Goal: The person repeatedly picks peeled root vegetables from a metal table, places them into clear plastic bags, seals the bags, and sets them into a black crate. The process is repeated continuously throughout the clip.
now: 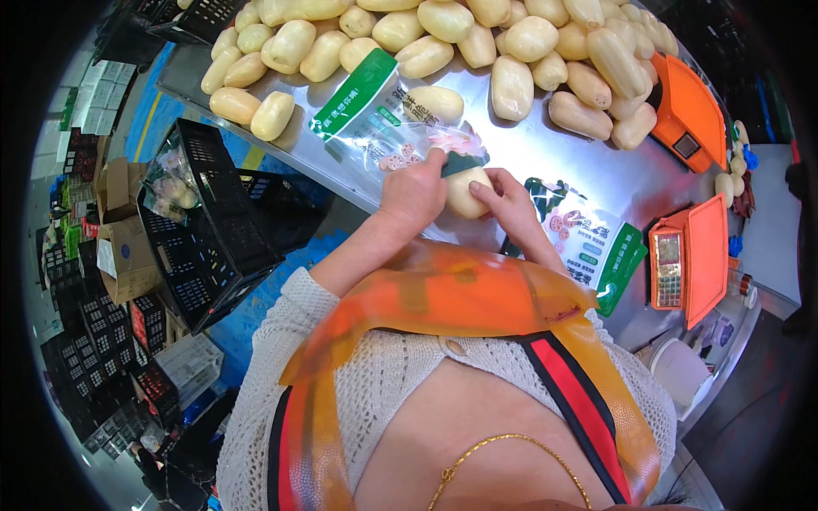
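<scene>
My left hand (415,191) grips the dark edge of a printed plastic bag (364,131) with a green band, its far end lying towards the pile. In my right hand (508,198) is a pale, peeled lotus root segment (468,193), its one end against the bag's edge. Whether that end is inside the bag I cannot tell. Another lotus root segment (434,104) lies beside or under the bag. To the right of my right hand, more printed bags (581,243) of the same kind lie on the steel table (556,163).
A large pile of lotus root segments (447,22) covers the table's far side. Two orange scales (693,115) (687,262) stand on the right. A black crate (198,223) with bagged goods is left of the table, near cardboard boxes (128,255). A white bucket (680,370) is at the lower right.
</scene>
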Demonstrator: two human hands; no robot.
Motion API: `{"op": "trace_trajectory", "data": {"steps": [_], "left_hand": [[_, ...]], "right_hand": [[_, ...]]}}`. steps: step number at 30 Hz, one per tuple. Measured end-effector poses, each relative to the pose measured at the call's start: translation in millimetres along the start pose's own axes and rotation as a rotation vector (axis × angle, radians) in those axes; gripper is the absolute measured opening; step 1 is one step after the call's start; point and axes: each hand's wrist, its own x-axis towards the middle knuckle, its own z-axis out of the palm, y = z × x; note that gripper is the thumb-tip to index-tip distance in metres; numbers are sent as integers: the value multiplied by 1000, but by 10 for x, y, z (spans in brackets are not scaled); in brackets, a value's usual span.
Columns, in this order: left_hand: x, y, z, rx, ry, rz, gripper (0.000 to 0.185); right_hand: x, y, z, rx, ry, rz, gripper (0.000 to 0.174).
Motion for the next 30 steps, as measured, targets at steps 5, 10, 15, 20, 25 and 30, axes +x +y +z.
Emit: {"op": "trace_trajectory", "data": {"steps": [5,10,15,20,25,30], "left_hand": [[15,-195,1,-54,-49,-16,23],[-66,-284,85,-104,-78,-79,24],[-113,-318,117,-150,-15,-68,24],[-111,-236,80,-183,-45,-102,23],[-112,-194,-35,-103,-66,-103,23],[-158,-93,-77,-118,-85,-101,23]], "right_hand": [[147,380,-26,616,-420,451,56],[-149,98,240,-670,-24,-321,83],[-263,3,459,-892,56,-538,91],[-198,-47,569,-857,85,-641,79],[45,90,295,107,-118,-27,53],[-48,140,415,1023,-331,328,45]]}}
